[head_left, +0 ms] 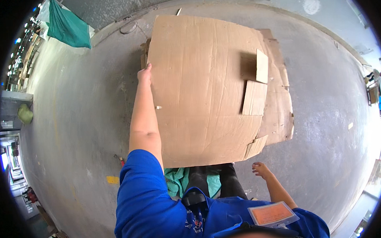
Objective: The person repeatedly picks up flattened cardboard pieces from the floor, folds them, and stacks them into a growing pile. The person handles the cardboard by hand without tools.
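Note:
A large flattened cardboard sheet (197, 76) spreads out in front of me, its near edge close to my legs. My left hand (145, 74) grips its left edge toward the far corner, fingers wrapped round the border and thumb up. Cut flaps (255, 98) stand and lie along the sheet's right side. Beneath it, a second, more worn cardboard piece (277, 86) sticks out to the right. My right hand (262, 170) hangs off the near right corner, apart from the cardboard, fingers loosely bent and spread with nothing in them.
Grey concrete floor (324, 114) surrounds the cardboard. Green sheeting (176, 182) lies by my feet. A green tarp (67, 26) hangs at the far left, and a greenish sack (25, 114) sits at the left. A yellow patch (113, 179) marks the floor near my left arm.

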A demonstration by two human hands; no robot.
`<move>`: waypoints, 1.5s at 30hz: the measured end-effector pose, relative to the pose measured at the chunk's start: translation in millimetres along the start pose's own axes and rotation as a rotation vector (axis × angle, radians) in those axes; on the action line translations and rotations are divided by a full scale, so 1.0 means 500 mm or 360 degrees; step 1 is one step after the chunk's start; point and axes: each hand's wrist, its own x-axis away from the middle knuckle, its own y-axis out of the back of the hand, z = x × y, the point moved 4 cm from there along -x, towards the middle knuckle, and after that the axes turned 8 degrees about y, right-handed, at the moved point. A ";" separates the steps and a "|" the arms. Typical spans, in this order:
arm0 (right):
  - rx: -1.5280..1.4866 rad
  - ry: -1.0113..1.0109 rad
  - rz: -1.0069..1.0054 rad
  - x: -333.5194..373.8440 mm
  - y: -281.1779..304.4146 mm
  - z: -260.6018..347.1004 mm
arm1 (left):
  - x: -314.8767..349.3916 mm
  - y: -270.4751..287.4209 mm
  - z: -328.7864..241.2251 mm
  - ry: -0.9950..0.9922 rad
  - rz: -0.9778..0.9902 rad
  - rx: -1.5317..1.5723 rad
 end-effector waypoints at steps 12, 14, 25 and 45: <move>-0.0809 -0.0264 -0.0007 -0.292 -0.093 -0.141 | -0.031 0.124 0.445 0.0094 -0.0361 -0.0982; -0.0839 -0.0354 -0.0035 -0.365 -0.085 -0.160 | 0.053 0.192 0.601 0.0449 -0.0242 -0.1271; -0.0910 -0.0500 -0.0576 -0.504 -0.164 -0.066 | 0.235 0.248 0.829 0.0752 -0.0221 -0.1289; -0.1131 -0.0330 -0.0661 -0.536 -0.170 -0.087 | 0.121 0.310 0.782 0.0731 -0.0294 -0.1186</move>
